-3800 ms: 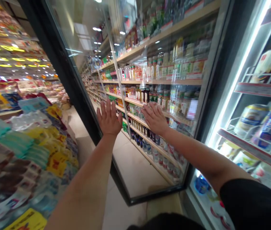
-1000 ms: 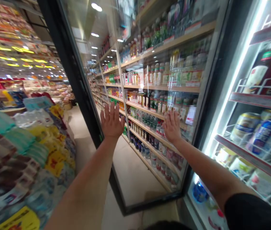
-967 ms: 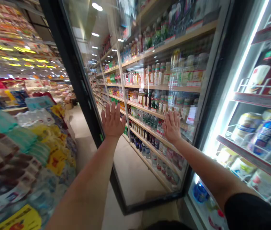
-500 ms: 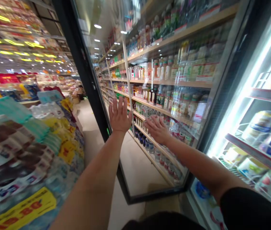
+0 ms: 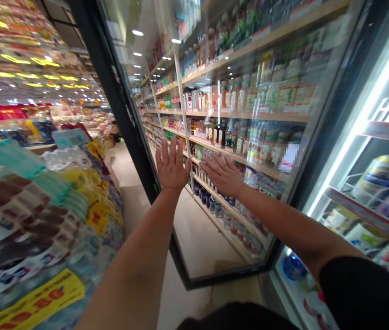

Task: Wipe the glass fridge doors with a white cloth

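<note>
Ahead of me the glass door (image 5: 201, 238) of a lit cooler stands swung out, its dark frame tilted across the view. My left hand (image 5: 173, 166) is up against or just before the glass near the door's outer edge, fingers stretched and apart. To its right, my right hand (image 5: 224, 174) lies flat with fingers extended, also at the pane. Neither hand holds anything. Whether the palms actually touch the glass I cannot tell. Shelves of bottles (image 5: 236, 98) show in the pane behind both hands.
On the right, the lit cooler's wire shelves (image 5: 369, 211) hold cans and packs. Stacked packs of bottled drinks (image 5: 15, 220) with a yellow price sign (image 5: 32, 305) rise close on the left. Pale floor (image 5: 125, 169) runs between stacks and door.
My right hand has shifted slightly left and up along the pane. My left hand stays nearly in place. The view has moved a little, and the door's position looks almost the same.
</note>
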`<state>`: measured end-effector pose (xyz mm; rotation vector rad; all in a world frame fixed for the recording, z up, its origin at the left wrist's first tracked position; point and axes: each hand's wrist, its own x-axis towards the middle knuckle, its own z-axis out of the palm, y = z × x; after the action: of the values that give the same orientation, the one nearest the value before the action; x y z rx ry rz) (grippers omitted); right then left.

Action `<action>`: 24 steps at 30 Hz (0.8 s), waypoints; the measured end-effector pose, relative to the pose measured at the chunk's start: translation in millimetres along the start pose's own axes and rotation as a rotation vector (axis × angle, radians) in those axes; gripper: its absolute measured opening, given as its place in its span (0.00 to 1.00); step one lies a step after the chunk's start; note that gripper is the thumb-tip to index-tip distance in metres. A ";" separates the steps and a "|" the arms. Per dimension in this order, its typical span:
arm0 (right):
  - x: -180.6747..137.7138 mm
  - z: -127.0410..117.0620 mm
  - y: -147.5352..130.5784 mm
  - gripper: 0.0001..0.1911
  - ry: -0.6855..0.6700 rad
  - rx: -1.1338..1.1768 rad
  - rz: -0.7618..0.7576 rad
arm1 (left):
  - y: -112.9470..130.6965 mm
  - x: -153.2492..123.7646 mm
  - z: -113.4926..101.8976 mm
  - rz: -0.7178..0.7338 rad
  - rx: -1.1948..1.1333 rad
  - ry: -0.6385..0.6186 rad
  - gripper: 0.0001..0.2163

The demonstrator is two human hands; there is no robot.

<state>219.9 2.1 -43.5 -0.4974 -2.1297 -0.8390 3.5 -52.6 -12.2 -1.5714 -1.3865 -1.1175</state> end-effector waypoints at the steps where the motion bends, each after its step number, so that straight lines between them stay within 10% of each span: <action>1: 7.0 -4.5 6.0 0.31 0.021 -0.016 0.051 | -0.6 -0.2 0.6 0.003 -0.005 0.007 0.30; 6: 28.8 -14.9 22.9 0.29 0.134 -0.100 0.296 | -3.2 5.8 1.1 0.012 -0.021 0.032 0.29; 14: -15.7 -2.7 22.1 0.31 -0.043 -0.058 -0.019 | -9.9 -51.3 8.6 -0.001 -0.020 0.017 0.30; 20: 17.5 -23.7 45.3 0.30 0.158 -0.111 0.415 | -27.9 -96.8 28.8 0.021 0.021 0.051 0.32; 24: 20.2 -18.2 27.7 0.30 0.079 -0.116 0.202 | -29.3 -94.0 30.4 0.007 0.010 0.040 0.32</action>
<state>233.1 10.2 -7.9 -0.7153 -1.9290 -0.8556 -24.6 -52.1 -111.3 -1.5372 -1.3575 -1.1303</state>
